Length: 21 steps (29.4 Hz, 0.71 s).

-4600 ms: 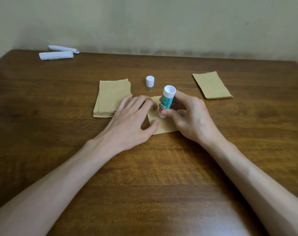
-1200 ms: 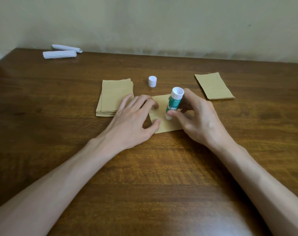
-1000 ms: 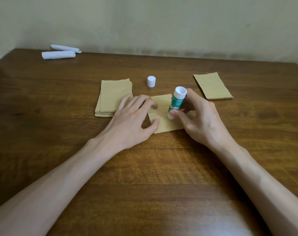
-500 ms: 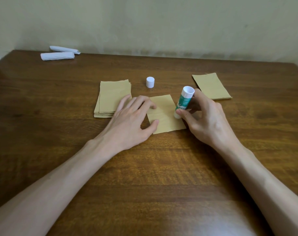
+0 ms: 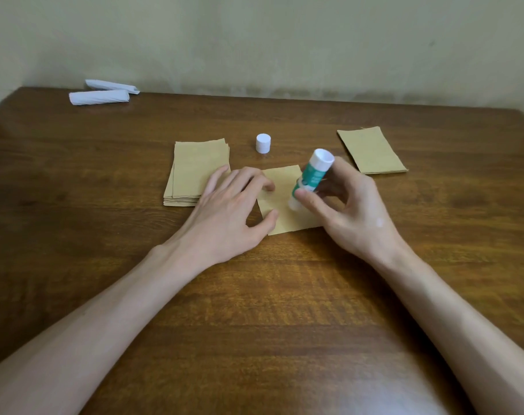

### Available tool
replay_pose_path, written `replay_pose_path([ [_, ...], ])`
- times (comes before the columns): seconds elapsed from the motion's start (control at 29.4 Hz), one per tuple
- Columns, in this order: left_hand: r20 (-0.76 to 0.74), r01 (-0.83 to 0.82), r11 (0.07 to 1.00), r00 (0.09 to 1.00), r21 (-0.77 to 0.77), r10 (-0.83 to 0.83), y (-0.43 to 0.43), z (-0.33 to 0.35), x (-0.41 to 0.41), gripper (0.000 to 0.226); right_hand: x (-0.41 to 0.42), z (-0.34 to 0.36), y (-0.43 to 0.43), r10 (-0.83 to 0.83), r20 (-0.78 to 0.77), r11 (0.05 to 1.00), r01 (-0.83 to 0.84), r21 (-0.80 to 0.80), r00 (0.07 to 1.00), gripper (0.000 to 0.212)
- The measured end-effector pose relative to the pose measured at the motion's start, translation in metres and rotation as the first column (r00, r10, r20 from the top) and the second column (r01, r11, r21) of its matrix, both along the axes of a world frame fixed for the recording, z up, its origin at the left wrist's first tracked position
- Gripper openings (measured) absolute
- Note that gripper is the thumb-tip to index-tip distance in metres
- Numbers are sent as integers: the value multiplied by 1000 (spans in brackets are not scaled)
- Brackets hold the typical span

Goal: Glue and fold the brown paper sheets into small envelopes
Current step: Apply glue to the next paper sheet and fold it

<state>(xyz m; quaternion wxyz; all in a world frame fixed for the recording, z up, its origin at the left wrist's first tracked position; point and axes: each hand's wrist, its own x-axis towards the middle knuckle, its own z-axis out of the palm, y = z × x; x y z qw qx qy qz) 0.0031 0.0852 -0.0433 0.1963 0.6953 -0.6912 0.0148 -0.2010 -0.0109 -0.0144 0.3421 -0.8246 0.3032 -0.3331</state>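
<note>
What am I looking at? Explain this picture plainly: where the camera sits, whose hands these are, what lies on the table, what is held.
No machine here: a person works with bare hands, and the picture comes from a camera worn on their head, looking forward and down. The left hand presses flat on one brown sheet on the table. The right hand grips a green glue stick, tilted, tip down at that sheet. A white cap stands behind it. Left of the hands lies a stack of brown sheets; to the right, a thinner brown pile. Two white paper rolls lie at the far left corner.
</note>
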Motion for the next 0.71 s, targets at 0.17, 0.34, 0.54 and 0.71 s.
replay_pose_path([
  [0.17, 15, -3, 1000, 1000, 20, 3, -1, 1, 0, 48, 5, 0, 5, 26, -82, 999, -28, -27, 996, 31],
  [0.34, 12, -1, 1000, 1000, 24, 1, -1, 1, 1, 46, 1, 6, -1, 94, -189, 995, -98, -12, 977, 31],
  [0.54, 2, -2, 1000, 1000, 21, 2, 0, 1, 1, 49, -1, 9, -1, 20, -220, 995, -41, -90, 975, 32],
  [0.71, 2, 2, 1000, 1000, 25, -2, 0, 2, 1, 48, -7, 10, -3, -41, -230, 992, 12, -124, 972, 29],
])
